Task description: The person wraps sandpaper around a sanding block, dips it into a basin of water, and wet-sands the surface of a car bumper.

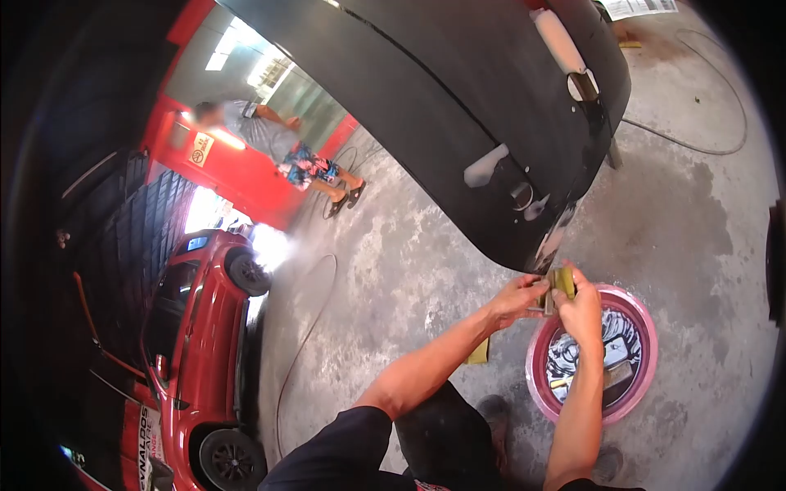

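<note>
My hands meet above the basin's far rim, just below the lower corner of a dark grey car body panel [458, 106]. My left hand [517, 301] pinches a flat greyish-brown block [548, 299], which looks like a sanding block. In my right hand [580, 309] is a yellow piece of sandpaper [565, 280], pressed up against the block. Pale filler patches [486, 166] and round holes mark the panel. Below my right forearm, a pink basin [536, 385] holds cloudy water with several flat tools in it; the forearm hides part of it.
Another yellow sheet [480, 353] lies on the concrete floor by my left forearm. Hoses [307, 331] run across the floor at left and upper right. A red car [201, 327] stands at left. Another person [270, 135] stands near the red wall.
</note>
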Motion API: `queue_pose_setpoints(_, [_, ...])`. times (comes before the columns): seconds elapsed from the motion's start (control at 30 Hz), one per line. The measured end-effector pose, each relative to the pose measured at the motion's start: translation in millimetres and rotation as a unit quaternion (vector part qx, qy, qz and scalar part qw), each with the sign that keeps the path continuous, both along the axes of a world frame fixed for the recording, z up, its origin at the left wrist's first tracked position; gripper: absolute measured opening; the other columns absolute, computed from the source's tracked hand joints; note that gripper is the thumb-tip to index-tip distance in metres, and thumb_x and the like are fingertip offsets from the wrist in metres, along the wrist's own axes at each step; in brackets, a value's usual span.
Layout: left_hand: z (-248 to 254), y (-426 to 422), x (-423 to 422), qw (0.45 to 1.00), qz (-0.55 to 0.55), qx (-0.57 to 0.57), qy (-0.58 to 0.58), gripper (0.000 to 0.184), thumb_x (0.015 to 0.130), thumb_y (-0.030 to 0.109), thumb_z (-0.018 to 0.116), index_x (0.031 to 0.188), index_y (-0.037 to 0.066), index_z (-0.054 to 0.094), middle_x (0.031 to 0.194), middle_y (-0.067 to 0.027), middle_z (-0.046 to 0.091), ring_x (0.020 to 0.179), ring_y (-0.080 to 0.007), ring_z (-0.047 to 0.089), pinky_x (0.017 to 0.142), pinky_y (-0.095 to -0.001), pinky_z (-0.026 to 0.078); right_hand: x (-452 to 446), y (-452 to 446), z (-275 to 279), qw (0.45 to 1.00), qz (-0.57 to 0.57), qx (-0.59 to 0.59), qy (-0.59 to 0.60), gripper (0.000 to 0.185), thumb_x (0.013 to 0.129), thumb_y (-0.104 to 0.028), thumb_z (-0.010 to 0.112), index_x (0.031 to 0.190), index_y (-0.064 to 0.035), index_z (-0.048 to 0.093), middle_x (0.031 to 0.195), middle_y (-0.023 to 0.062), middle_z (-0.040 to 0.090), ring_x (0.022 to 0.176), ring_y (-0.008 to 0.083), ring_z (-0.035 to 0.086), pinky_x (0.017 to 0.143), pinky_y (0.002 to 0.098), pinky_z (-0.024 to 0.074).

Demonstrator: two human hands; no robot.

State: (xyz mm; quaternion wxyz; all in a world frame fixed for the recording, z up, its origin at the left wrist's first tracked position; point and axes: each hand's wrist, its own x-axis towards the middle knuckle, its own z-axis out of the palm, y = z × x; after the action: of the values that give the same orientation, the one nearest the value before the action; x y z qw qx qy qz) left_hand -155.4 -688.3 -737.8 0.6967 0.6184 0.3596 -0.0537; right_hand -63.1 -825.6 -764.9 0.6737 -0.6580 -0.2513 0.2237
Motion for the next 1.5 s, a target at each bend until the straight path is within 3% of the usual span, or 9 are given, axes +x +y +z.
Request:
queue_pose_setpoints(0.17, [-7.1, 6.5, 1.3, 0.998, -0.032, -0.044, -0.010, 0.045, 0.094, 0.040, 0.062, 0.122, 0.005, 0.055, 0.106, -0.0036, 0.064, 0.092, -0.0141, 0.065, 0.079, -0.0310, 0.054, 4.1, 6.0, -21.0, 0.974, 0.095, 0.126, 0.164, 0.026, 0.087, -0.001, 0.056, 0.112, -0.0005, 0.064, 0.096, 0.0048, 0.068, 0.083, 0.0121, 0.062, 0.077, 0.0273, 0.0490])
queue_pose_setpoints(0.4, [-15.3, 19.6, -6.2, 0.993, 0.065, -0.077, -0.062, 0.028, 0.097, 0.023, 0.057, 0.118, 0.005, 0.052, 0.101, -0.0057, 0.063, 0.087, -0.0166, 0.065, 0.074, -0.0367, 0.057, 19.3, -4.2, -31.4, 0.948, 0.018, 0.149, 0.280, 0.025, 0.094, -0.001, 0.041, 0.117, -0.0041, 0.052, 0.098, 0.0079, 0.062, 0.077, 0.0163, 0.064, 0.060, 0.0292, 0.0540])
queue_pose_setpoints(0.67, [10.7, 6.1, -4.1, 0.995, -0.046, 0.093, 0.001, 0.029, 0.098, 0.026, 0.055, 0.119, 0.007, 0.057, 0.098, -0.0031, 0.062, 0.082, -0.0120, 0.061, 0.071, -0.0290, 0.053, 1.3, 13.8, -47.0, 0.815, 0.139, 0.245, 0.506, 0.025, 0.094, -0.008, 0.046, 0.118, -0.0107, 0.053, 0.078, 0.0038, 0.055, 0.048, 0.0085, 0.043, 0.036, 0.0217, 0.0283])
queue_pose_setpoints(0.93, [-16.7, 18.4, -6.0, 0.977, -0.072, 0.194, -0.044, 0.030, 0.092, 0.032, 0.065, 0.111, 0.009, 0.065, 0.068, 0.0024, 0.056, 0.052, -0.0068, 0.046, 0.046, -0.0248, 0.036, -9.7, 10.8, -26.3, 0.857, 0.150, 0.201, 0.450, 0.028, 0.095, -0.027, 0.057, 0.117, -0.0083, 0.056, 0.084, 0.0029, 0.060, 0.062, 0.0142, 0.056, 0.054, 0.0268, 0.0452])
queue_pose_setpoints(1.0, [-1.7, 20.3, -7.8, 0.967, -0.161, 0.187, 0.057, 0.036, 0.093, 0.037, 0.063, 0.116, 0.010, 0.060, 0.081, 0.0012, 0.060, 0.065, -0.0065, 0.054, 0.055, -0.0251, 0.045, 13.0, -10.0, -35.9, 0.977, 0.209, 0.006, 0.048, 0.020, 0.091, -0.021, 0.063, 0.101, -0.0037, 0.063, 0.082, 0.0045, 0.064, 0.071, 0.0167, 0.062, 0.062, 0.0313, 0.0497])
queue_pose_setpoints(1.13, [12.9, 36.5, -15.8, 0.976, -0.064, 0.207, 0.019, 0.039, 0.095, 0.044, 0.058, 0.105, 0.007, 0.061, 0.077, -0.0004, 0.055, 0.062, -0.0094, 0.051, 0.053, -0.0252, 0.043, 41.0, -48.4, -114.0, 0.925, 0.208, -0.286, -0.141, 0.030, 0.081, -0.012, 0.067, 0.108, -0.0008, 0.069, 0.093, 0.0167, 0.071, 0.079, 0.0222, 0.070, 0.070, 0.0351, 0.0524])
queue_pose_setpoints(1.17, [20.7, 36.0, -14.9, 0.984, -0.009, 0.177, 0.006, 0.042, 0.095, 0.047, 0.055, 0.106, 0.007, 0.060, 0.081, -0.0014, 0.055, 0.068, -0.0105, 0.053, 0.057, -0.0266, 0.046, 41.8, -51.9, -63.6, 0.892, 0.241, -0.375, 0.076, 0.044, 0.073, -0.010, 0.070, 0.116, -0.0033, 0.067, 0.100, 0.0218, 0.069, 0.094, 0.0292, 0.069, 0.083, 0.0359, 0.0524])
queue_pose_setpoints(1.27, [44.1, 21.7, -10.8, 0.990, 0.034, 0.135, -0.006, 0.046, 0.099, 0.048, 0.046, 0.110, 0.006, 0.058, 0.092, -0.0038, 0.057, 0.083, -0.0135, 0.057, 0.068, -0.0326, 0.051, 27.5, -34.8, -152.3, 0.878, 0.264, -0.363, -0.168, 0.045, 0.070, -0.003, 0.063, 0.115, -0.0053, 0.067, 0.104, 0.0221, 0.067, 0.098, 0.0352, 0.067, 0.087, 0.0387, 0.0513])
queue_pose_setpoints(1.5, [62.8, -0.5, -12.1, 0.992, -0.011, 0.037, -0.120, 0.053, 0.100, 0.053, 0.035, 0.127, 0.010, 0.050, 0.114, -0.0053, 0.056, 0.094, -0.0172, 0.057, 0.078, -0.0390, 0.050, 32.9, -44.2, -27.5, 0.980, -0.006, -0.106, -0.168, 0.021, 0.075, -0.004, 0.063, 0.096, -0.0004, 0.067, 0.079, 0.0181, 0.067, 0.075, 0.0289, 0.066, 0.071, 0.0367, 0.0486])
